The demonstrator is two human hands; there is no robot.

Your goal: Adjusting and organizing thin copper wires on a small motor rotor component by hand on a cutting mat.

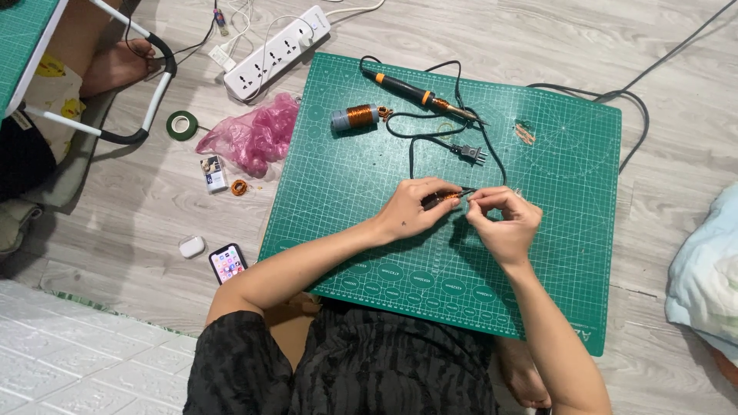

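Over the green cutting mat [538, 253], left hand [407, 211] and right hand [503, 227] pinch a copper wire piece [448, 198] between fingers (soldering iron [419, 94] lies well apart); thin wire could slip or kink under uneven pull.

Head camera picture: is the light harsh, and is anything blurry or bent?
Head view: soft, even light; the left hand and right hand cast only faint shadows on the green cutting mat; no strong glare; the copper wire piece is too small to resolve; mat edges look slightly bowed.
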